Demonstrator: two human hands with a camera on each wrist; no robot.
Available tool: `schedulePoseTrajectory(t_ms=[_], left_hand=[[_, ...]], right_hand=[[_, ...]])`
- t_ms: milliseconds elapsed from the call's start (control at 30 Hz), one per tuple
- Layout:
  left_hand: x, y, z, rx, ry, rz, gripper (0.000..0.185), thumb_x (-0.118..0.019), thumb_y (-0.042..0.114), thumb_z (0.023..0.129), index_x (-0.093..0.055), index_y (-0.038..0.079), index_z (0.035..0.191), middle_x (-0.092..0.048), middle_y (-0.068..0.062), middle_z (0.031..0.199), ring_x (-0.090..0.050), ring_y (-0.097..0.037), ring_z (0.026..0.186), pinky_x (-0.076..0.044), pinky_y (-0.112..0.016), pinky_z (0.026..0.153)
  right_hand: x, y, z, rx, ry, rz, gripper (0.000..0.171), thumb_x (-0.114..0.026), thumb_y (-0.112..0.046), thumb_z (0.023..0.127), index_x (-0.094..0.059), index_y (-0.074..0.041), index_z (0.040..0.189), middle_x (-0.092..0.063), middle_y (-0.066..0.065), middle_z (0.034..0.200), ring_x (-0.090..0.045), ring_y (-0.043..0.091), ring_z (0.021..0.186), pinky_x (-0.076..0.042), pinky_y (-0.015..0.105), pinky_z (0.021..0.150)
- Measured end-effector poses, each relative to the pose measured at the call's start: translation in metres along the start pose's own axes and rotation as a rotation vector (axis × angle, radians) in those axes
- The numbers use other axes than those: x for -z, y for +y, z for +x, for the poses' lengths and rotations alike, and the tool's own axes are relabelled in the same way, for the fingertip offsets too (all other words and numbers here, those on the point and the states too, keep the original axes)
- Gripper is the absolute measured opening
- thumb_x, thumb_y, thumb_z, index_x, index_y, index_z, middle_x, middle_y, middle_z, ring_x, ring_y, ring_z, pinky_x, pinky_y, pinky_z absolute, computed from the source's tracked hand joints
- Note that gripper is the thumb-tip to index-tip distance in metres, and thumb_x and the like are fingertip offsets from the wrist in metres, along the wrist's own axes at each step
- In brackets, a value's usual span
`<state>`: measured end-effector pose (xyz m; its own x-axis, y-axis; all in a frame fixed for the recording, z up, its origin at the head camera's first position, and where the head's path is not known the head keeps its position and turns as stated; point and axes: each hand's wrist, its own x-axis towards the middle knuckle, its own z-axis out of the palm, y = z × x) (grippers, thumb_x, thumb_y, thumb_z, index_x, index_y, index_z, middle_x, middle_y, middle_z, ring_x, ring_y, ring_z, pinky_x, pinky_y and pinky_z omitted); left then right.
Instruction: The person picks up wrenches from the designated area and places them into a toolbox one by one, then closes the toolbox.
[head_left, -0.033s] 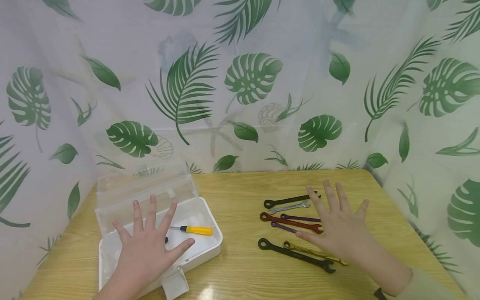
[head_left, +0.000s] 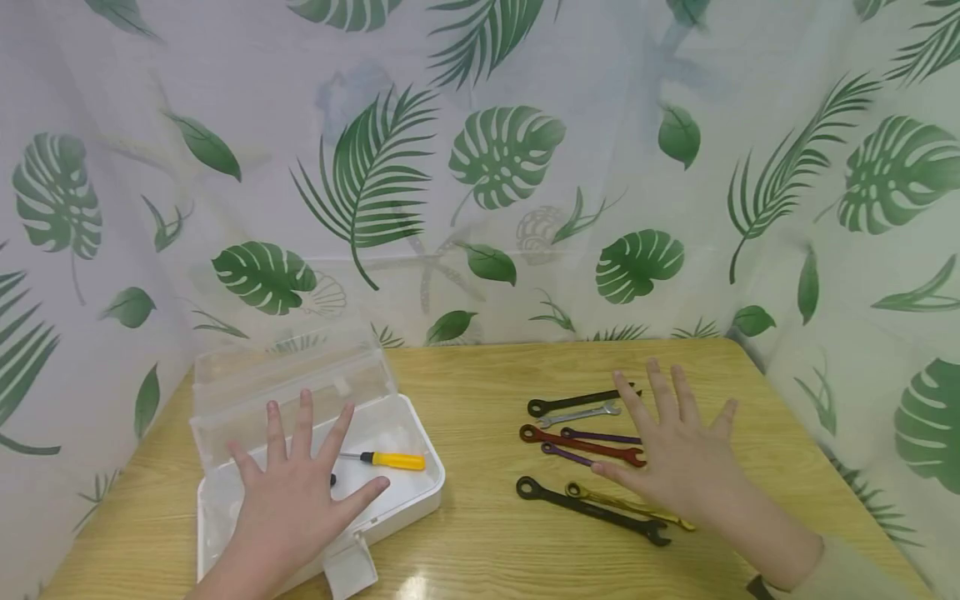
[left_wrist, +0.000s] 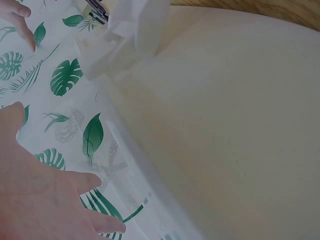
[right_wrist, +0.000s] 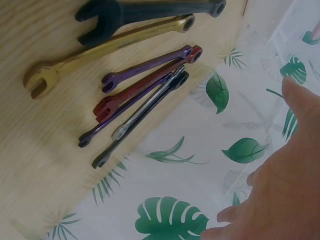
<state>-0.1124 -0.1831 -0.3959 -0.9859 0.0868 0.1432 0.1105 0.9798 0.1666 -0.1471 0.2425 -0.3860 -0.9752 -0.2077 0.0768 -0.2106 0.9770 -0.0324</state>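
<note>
My left hand is held with fingers spread over a white plastic box, holding nothing. A yellow-handled screwdriver lies inside the box, just right of that hand; a small dark piece shows beside the palm. Fingers also spread and grasping nothing, my right hand hovers over the right ends of several combination wrenches. Among these are a large black wrench, a gold wrench, a red wrench, a silver wrench and two purple ones. The hand partly covers some of them in the head view.
The box's clear lid stands raised at the back, and a white latch hangs at its front. Everything rests on a wood-grain table. Leaf-printed cloth encloses the back and both sides.
</note>
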Motion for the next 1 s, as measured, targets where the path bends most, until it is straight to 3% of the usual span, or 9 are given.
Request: schedulePoseTrajectory(t_ms=[500,700,1000], left_hand=[[0.0,-0.009,-0.006,-0.023,0.015,0.039,0.098,-0.059,0.077,0.092,-0.034,0.021,0.168,-0.017,-0.03,0.174,-0.008,-0.063,0.158,-0.01,-0.094,0.113],[-0.002,-0.017,-0.011,-0.006,0.024,0.042,0.098,-0.057,0.079,0.092,-0.035,0.019,0.167,-0.018,-0.031,0.173,-0.01,-0.063,0.158,-0.011,-0.094,0.113],[0.004,-0.037,-0.018,0.048,0.045,0.041,0.1,-0.058,0.077,0.093,-0.033,0.016,0.167,-0.018,-0.035,0.171,-0.011,-0.067,0.155,-0.007,-0.092,0.114]], right_hand=[[-0.004,-0.018,0.017,0.022,0.016,0.062,0.115,-0.061,-0.08,0.091,-0.004,-0.023,0.173,-0.003,0.028,0.177,-0.007,0.056,0.161,-0.008,0.096,0.11],[-0.005,-0.034,0.026,0.061,0.026,0.072,0.114,-0.058,-0.081,0.091,-0.006,-0.021,0.173,-0.008,0.027,0.177,-0.009,0.054,0.162,-0.012,0.094,0.113],[-0.006,-0.06,0.035,0.125,0.076,0.095,0.111,-0.064,-0.075,0.091,-0.014,-0.018,0.172,-0.016,0.026,0.176,-0.016,0.052,0.162,-0.02,0.089,0.117]])
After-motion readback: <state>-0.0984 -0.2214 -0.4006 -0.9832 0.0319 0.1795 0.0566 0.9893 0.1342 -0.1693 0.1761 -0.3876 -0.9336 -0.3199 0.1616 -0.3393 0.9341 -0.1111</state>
